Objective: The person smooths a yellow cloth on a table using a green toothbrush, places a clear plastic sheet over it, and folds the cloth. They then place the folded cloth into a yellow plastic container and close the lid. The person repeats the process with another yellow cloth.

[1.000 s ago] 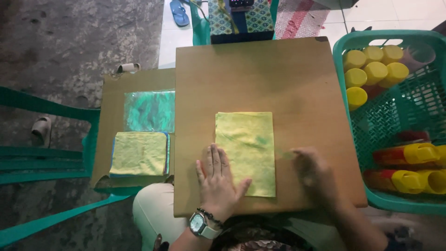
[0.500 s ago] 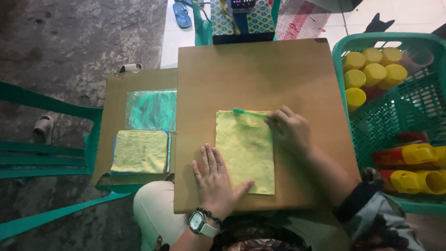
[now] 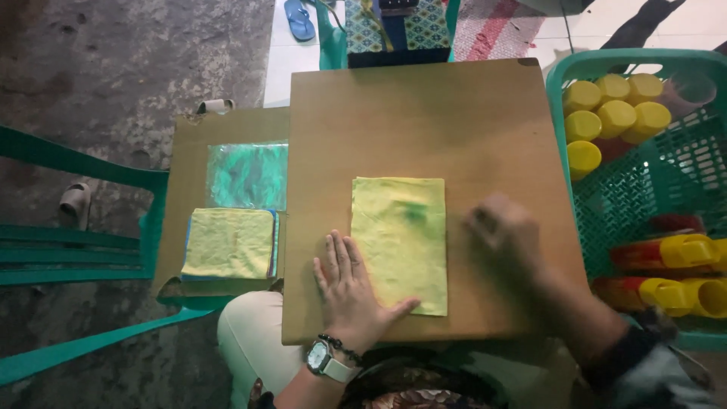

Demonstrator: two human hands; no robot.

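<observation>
A yellow cloth [image 3: 399,235], folded into a rectangle, lies flat on a brown board [image 3: 424,113] across my lap. My left hand [image 3: 350,291] rests flat with fingers spread on the board at the cloth's lower left edge, thumb lying on the cloth; a watch is on that wrist. My right hand [image 3: 503,231] is blurred, just right of the cloth over the bare board, and looks loosely closed with nothing visibly in it.
A stack of folded yellow cloths [image 3: 229,244] and a clear plastic bag [image 3: 247,176] lie on cardboard [image 3: 189,144] to the left. A green basket [image 3: 644,182] with yellow-capped bottles stands at right. Green chair frames [image 3: 76,250] are far left.
My right hand went from the cloth's lower right up to its top right corner, then drew back to the right off the cloth. The left hand stayed put.
</observation>
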